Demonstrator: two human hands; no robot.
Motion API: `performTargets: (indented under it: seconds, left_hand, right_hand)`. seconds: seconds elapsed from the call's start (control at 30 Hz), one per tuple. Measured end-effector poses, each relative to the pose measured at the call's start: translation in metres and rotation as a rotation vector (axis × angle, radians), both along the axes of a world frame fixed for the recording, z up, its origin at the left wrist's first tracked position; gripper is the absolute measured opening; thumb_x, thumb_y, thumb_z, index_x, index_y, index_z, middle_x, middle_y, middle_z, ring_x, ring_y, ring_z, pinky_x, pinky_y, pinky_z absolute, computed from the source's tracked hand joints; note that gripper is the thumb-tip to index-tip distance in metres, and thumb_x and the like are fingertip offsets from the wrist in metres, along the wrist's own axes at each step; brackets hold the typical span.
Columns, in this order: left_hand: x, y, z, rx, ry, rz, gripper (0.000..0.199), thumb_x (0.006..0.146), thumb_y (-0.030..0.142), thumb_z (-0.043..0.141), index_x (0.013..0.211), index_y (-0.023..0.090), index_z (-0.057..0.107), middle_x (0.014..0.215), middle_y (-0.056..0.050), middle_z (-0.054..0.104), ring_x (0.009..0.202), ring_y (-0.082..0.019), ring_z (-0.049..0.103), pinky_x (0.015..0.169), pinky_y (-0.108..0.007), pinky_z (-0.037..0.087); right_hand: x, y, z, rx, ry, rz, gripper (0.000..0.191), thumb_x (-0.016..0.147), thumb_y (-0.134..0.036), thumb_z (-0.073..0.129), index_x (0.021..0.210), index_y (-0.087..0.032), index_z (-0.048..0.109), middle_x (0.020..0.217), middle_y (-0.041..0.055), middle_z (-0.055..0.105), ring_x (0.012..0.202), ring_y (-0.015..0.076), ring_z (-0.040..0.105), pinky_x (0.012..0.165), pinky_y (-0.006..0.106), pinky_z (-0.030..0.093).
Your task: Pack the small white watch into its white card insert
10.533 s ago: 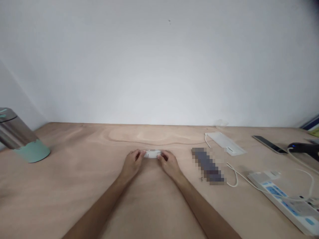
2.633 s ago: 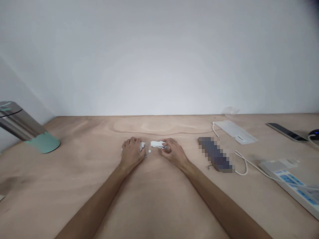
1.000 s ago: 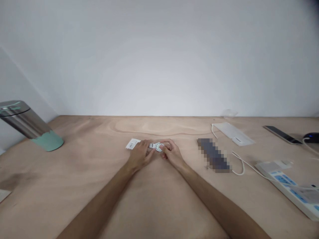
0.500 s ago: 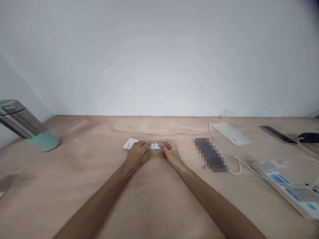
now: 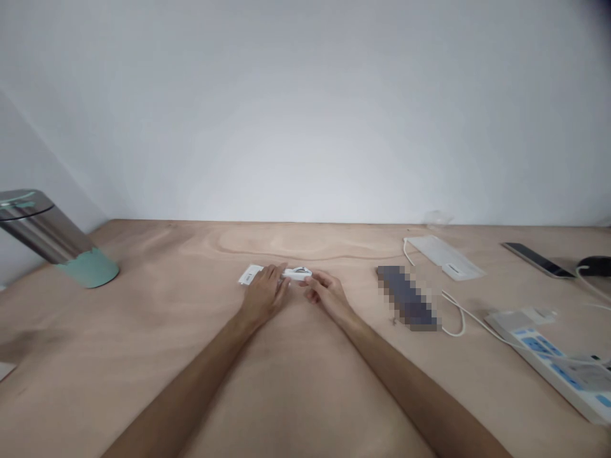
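Observation:
A small white packet (image 5: 249,274) with printing lies on the wooden table, partly under my left hand (image 5: 265,289), whose fingers press together over it. From beneath those fingers a white item (image 5: 298,274), with a dark curved line on top, reaches to the right. My right hand (image 5: 327,292) pinches the right end of this item between thumb and fingertips. Whether the packet and the white item are joined is hidden by my left hand.
A steel and mint-green bottle (image 5: 90,267) stands at the left. On the right lie a blurred dark object (image 5: 408,298), a clear plastic sleeve (image 5: 443,256), a phone (image 5: 537,259), white cables (image 5: 463,315) and a power strip (image 5: 548,356). A wall rises behind the table (image 5: 286,394).
The white item between my hands now shows a smooth face and a dark curve where a patterned surface showed before. My hands have hardly moved, and the view has shifted slightly.

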State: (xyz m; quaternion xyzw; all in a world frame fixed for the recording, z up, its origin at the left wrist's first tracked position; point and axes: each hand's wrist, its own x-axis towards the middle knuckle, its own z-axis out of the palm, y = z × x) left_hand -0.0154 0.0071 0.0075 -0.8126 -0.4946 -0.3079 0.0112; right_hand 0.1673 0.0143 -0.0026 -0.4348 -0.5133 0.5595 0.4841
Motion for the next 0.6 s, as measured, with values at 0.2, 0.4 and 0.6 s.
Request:
performTargets:
  seconds: [0.2, 0.4, 0.6]
  left_hand:
    - [0.0005, -0.001, -0.0015, -0.001, -0.004, -0.007, 0.033, 0.095, 0.032, 0.039, 0.125, 0.019, 0.045, 0.107, -0.008, 0.061, 0.094, -0.022, 0.057, 0.085, -0.038, 0.046]
    - [0.0007, -0.002, -0.001, 0.028, 0.009, -0.041, 0.028, 0.093, 0.028, 0.043, 0.118, 0.017, 0.049, 0.103, -0.009, 0.062, 0.092, -0.023, 0.057, 0.082, -0.037, 0.046]
    - [-0.002, 0.0014, -0.0035, 0.048, 0.063, -0.054, 0.028, 0.094, 0.03, 0.039, 0.115, 0.018, 0.053, 0.096, -0.009, 0.063, 0.09, -0.023, 0.057, 0.081, -0.037, 0.045]
  right_hand:
    - [-0.0004, 0.003, -0.0031, -0.009, -0.013, -0.057, 0.036, 0.068, -0.044, 0.068, 0.091, -0.016, 0.068, 0.06, -0.0001, 0.061, 0.05, 0.0121, 0.054, 0.045, 0.023, 0.046]
    - [0.0007, -0.001, 0.0025, 0.003, 0.029, -0.058, 0.052, 0.068, -0.043, 0.069, 0.113, -0.021, 0.054, 0.078, 0.0012, 0.068, 0.044, 0.0078, 0.052, 0.042, 0.02, 0.043]
    - [0.002, -0.0017, 0.0031, 0.007, 0.014, -0.041, 0.039, 0.072, -0.045, 0.064, 0.099, -0.018, 0.06, 0.072, 0.002, 0.067, 0.042, 0.0076, 0.051, 0.04, 0.019, 0.041]
